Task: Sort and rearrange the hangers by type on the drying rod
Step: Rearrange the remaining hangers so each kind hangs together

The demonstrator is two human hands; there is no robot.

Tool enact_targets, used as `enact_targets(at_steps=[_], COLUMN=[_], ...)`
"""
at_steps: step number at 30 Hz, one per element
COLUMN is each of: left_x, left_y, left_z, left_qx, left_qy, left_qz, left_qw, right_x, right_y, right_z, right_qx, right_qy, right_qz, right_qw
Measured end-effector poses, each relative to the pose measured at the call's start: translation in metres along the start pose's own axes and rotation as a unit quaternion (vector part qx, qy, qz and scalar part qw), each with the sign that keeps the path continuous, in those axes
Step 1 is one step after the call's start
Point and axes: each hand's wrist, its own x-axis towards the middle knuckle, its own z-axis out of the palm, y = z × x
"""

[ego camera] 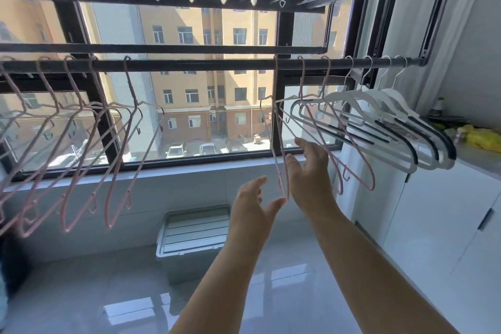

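Head view: left hand and right hand are hovering open, flanking the lower edge of a pink hanger. Open rod is stretching left of it.

No readable text, label, brand or number anywhere: hangers, rod, window all unmarked.

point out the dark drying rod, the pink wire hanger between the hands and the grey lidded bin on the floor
dark metal drying rod (206, 65): head view, bare stretch mid-rod
pink wire hanger between the hands (280, 179): head view, lower wire
grey lidded plastic bin (189, 230): head view, lid
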Motion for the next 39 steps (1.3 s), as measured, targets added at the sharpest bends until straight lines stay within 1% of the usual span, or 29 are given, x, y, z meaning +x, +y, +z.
enact_targets(at_steps=[2,4,6,8,9,11,14,17,20,23,26,29,31,35,39], left_x=[-0.007,-0.014,-0.019,-0.023,-0.025,-0.029,-0.035,-0.037,-0.036,-0.036,-0.036,-0.035,-0.033,-0.025,-0.016], left_y=[-0.005,-0.006,-0.009,-0.019,-0.024,-0.036,-0.052,-0.068,-0.075,-0.077,-0.079,-0.075,-0.069,-0.051,-0.028], left_z=[-0.026,-0.057,-0.089,-0.118,-0.13,-0.148,-0.163,-0.174,-0.182,-0.181,-0.179,-0.178,-0.173,-0.149,-0.116], left_qx=[-0.001,0.0,0.025,0.069,0.086,0.114,0.143,0.119,0.053,0.037,0.017,0.013,-0.002,-0.025,-0.057], left_qy=[0.064,0.151,0.244,0.324,0.347,0.361,0.336,0.277,0.24,0.215,0.219,0.216,0.206,0.174,0.124], left_qz=[0.012,0.025,0.036,0.044,0.044,0.027,-0.005,-0.05,-0.067,-0.069,-0.061,-0.045,-0.032,0.002,0.036], left_qw=[0.998,0.988,0.969,0.942,0.933,0.925,0.931,0.952,0.967,0.973,0.974,0.975,0.978,0.984,0.99], right_x=[-0.01,-0.02,-0.03,-0.041,-0.046,-0.055,-0.066,-0.072,-0.073,-0.072,-0.071,-0.069,-0.067,-0.057,-0.044], right_y=[-0.009,-0.019,-0.029,-0.037,-0.039,-0.045,-0.056,-0.069,-0.079,-0.086,-0.088,-0.087,-0.085,-0.078,-0.064], right_z=[0.012,0.03,0.051,0.076,0.088,0.112,0.144,0.168,0.185,0.195,0.197,0.189,0.179,0.152,0.115], right_qx=[-0.007,0.007,0.03,0.049,0.05,0.056,0.087,0.111,0.134,0.188,0.247,0.343,0.379,0.393,0.353], right_qy=[0.0,-0.035,-0.097,-0.178,-0.216,-0.277,-0.342,-0.365,-0.365,-0.358,-0.341,-0.32,-0.308,-0.269,-0.213], right_qz=[-0.043,-0.079,-0.095,-0.092,-0.088,-0.079,-0.038,-0.009,0.024,0.072,0.109,0.143,0.147,0.124,0.106], right_qw=[0.999,0.996,0.99,0.978,0.971,0.956,0.935,0.924,0.921,0.912,0.9,0.872,0.86,0.871,0.905])
